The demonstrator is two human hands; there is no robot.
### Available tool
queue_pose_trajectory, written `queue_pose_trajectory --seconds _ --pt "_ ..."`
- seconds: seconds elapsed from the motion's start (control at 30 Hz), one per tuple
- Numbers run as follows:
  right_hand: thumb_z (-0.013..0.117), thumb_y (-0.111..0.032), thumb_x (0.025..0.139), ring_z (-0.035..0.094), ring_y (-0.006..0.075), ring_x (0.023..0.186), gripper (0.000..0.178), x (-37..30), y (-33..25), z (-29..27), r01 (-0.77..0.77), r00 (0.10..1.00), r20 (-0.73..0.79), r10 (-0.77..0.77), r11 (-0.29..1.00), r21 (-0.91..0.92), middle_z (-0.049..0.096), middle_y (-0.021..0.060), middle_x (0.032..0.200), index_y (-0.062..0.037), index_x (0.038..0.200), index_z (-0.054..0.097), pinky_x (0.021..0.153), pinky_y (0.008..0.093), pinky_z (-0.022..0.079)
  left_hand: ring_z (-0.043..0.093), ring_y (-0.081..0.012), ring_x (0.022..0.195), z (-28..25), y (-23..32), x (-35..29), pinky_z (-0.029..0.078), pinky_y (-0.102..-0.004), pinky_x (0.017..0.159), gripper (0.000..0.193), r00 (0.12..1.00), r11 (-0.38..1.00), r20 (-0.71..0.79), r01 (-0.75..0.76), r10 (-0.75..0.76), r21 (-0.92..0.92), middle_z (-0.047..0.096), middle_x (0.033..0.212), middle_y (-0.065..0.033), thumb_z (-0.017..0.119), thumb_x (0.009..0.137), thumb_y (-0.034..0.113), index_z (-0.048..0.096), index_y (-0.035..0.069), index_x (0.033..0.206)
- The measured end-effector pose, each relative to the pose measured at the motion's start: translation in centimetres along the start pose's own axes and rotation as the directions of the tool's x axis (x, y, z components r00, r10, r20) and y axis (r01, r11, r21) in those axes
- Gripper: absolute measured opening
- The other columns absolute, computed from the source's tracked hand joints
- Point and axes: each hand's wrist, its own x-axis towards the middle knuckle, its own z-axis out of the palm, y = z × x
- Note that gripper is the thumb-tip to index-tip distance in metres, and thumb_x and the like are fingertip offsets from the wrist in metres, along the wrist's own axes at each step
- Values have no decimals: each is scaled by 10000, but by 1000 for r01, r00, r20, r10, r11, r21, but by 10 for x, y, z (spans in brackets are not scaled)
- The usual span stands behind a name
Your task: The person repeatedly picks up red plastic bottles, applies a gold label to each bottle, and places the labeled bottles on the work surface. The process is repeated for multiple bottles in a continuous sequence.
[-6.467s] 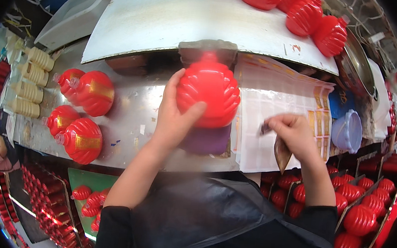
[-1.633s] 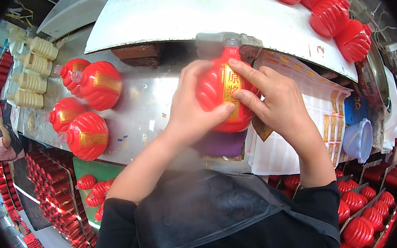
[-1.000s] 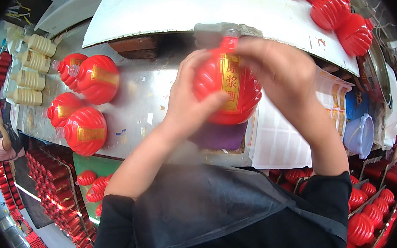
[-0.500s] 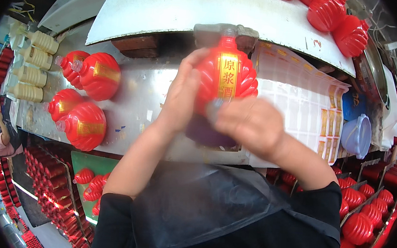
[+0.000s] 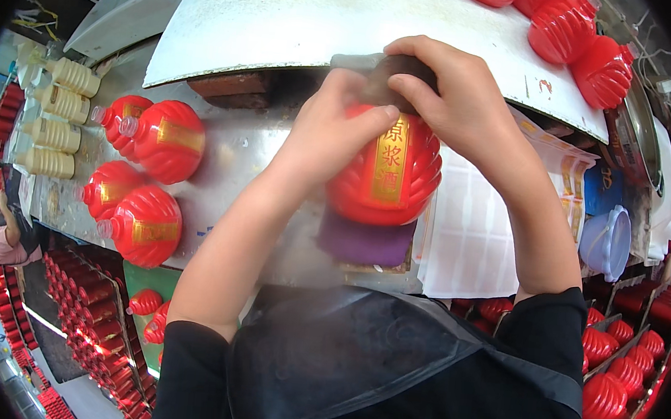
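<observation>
A ribbed red plastic bottle (image 5: 418, 185) with a gold label strip down its front lies tilted on the worktable, its base towards me. My left hand (image 5: 339, 125) is closed round its upper left side, thumb pressed near the top of the label. At the neck end, my right hand (image 5: 445, 83) curls its fingers and thumb about a dark roundish thing (image 5: 413, 69) that I cannot make out. The bottle's neck is hidden behind my hands. Beneath the base lies a purple cloth pad (image 5: 365, 241). A grey block (image 5: 354, 62) shows behind my left hand.
Several labelled red bottles (image 5: 168, 141) lie on the metal table (image 5: 234, 175) at left, beside cream bottles (image 5: 52, 134). A white label sheet (image 5: 470, 239) and a lilac bucket (image 5: 607, 244) are at right. A raised white board (image 5: 314, 13) crosses the far side.
My right hand has moved from the lower end of the label up to the bottle's neck. My left hand has shifted up and right, its thumb now over the label's top.
</observation>
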Motion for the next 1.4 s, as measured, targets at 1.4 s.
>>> queue_pose_trajectory --seconds 1.4 --pt "824 15 832 759 323 941 397 -61 -50 -11 247 940 -193 -281 952 -183 763 156 1075 -24 1213 720 801 388 626 682 -230 1131 14 1 -56 549 -373 1009 638 953 956 -83 -292 291 -4 696 1178 -124 922 738 214 578 20 1239"
